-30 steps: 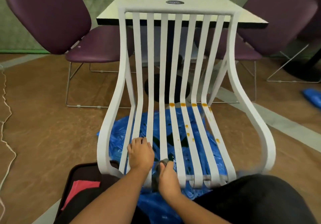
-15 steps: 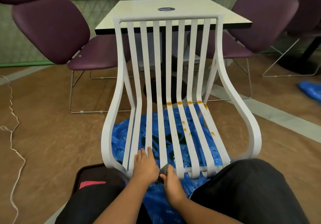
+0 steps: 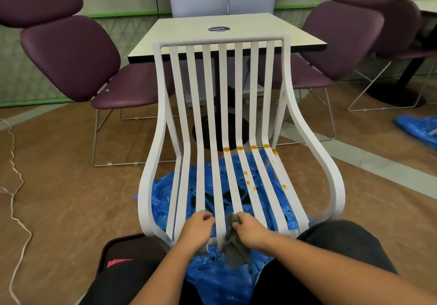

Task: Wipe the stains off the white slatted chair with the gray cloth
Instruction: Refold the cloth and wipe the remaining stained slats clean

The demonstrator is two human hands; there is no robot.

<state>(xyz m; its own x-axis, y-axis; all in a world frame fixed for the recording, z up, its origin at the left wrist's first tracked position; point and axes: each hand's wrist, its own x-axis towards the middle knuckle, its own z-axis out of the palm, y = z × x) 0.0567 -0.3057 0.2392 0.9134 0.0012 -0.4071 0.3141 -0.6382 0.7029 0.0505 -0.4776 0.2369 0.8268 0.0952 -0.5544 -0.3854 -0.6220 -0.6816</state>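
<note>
Finding: the white slatted chair [image 3: 223,91] stands facing the person, its front seat edge nearest the body and over a blue plastic sheet [image 3: 163,198] on the floor.

Left hand [image 3: 198,230]: at the front seat edge, left of centre, fingers curled over a slat. It appears to be steadying the chair.

Right hand [image 3: 249,230]: just beside the left, at the same edge. Fingers and thumb pinch the gray cloth [image 3: 234,250], which is bunched at the knuckles and hangs below the seat edge.

Stains [image 3: 240,148]: orange. One row crosses the right-hand slats at the bend where seat meets back. Scattered spots lie lower on the same slats, toward the seat's right side. None are under either hand.

Governing relation: the stains lie forward and to the right of the hands. The slats run lengthwise away from the person, from front edge to back rail. The cloth-bearing right hand is the nearer one, so in my judgement the stroke should travel outward along the slats, not across them.
</note>
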